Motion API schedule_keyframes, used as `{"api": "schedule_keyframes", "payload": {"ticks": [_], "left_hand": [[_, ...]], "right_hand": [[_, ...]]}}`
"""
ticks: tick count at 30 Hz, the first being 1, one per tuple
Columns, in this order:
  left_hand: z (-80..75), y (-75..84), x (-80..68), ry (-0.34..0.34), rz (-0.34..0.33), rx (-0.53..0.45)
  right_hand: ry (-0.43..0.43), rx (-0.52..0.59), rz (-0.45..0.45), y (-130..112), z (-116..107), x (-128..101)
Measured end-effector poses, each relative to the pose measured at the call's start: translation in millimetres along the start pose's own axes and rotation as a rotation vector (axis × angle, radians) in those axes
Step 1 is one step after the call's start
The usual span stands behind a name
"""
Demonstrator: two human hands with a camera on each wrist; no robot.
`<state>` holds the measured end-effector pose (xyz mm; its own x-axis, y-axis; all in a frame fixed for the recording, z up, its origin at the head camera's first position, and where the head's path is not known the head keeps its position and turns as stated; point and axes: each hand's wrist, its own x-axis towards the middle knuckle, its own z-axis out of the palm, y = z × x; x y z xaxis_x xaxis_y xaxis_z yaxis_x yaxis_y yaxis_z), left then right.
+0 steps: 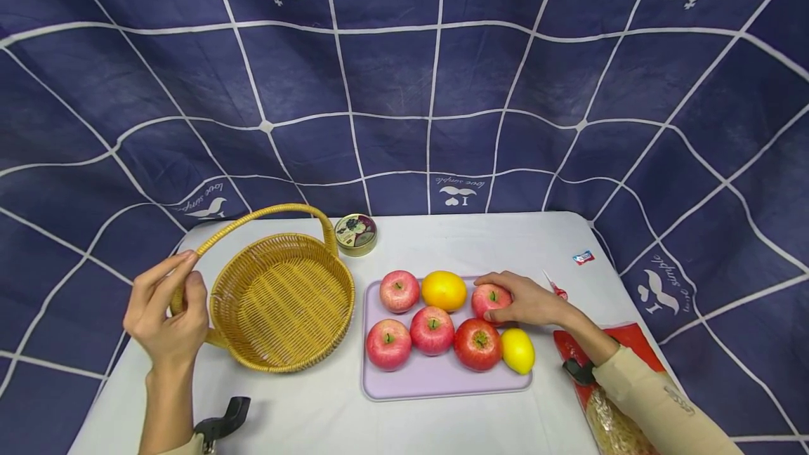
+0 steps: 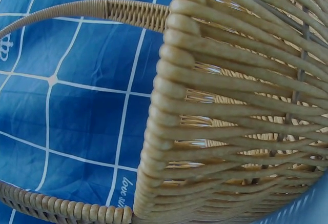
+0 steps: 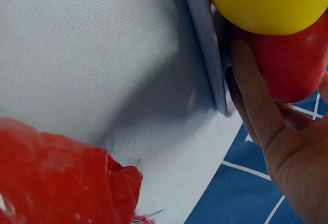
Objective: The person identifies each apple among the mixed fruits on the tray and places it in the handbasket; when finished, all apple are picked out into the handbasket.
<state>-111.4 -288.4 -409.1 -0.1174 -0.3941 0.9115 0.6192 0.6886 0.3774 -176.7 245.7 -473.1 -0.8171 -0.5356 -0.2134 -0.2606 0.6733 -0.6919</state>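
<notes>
My left hand (image 1: 167,307) grips the arched handle (image 1: 278,210) of a round woven basket (image 1: 284,304) with nothing inside it. The left wrist view shows the basket's wall (image 2: 241,101) close up; the fingers are out of that view. My right hand (image 1: 527,300) curls round a pinkish-red apple (image 1: 491,298) at the back right of a lilac tray (image 1: 436,388). In the right wrist view, the fingers (image 3: 251,80) lie along the apple (image 3: 289,65), beside a lemon (image 3: 271,1). Several other apples (image 1: 432,331), an orange (image 1: 444,291) and the yellow lemon (image 1: 518,351) are on the tray.
A round tin (image 1: 356,234) stands behind the basket. At the right lie a red plastic bag (image 1: 632,335) partly under my right forearm, a small red-handled tool (image 1: 559,291) and a small wrapped packet (image 1: 583,258). A blue checked cloth (image 1: 392,76) hangs beyond the white table (image 1: 303,413).
</notes>
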Motion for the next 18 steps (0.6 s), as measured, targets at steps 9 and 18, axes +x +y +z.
{"api": "schedule_keyframes", "payload": {"ticks": [9,18], "left_hand": [[-0.7,0.7,0.0,-0.006,-0.007,-0.003],[-1.0,1.2,-0.1,-0.011,-0.005,-0.011]], "right_hand": [[0.014,0.006,0.011,-4,-1,0],[0.083,-0.023,-0.024,-11,-6,-2]]}}
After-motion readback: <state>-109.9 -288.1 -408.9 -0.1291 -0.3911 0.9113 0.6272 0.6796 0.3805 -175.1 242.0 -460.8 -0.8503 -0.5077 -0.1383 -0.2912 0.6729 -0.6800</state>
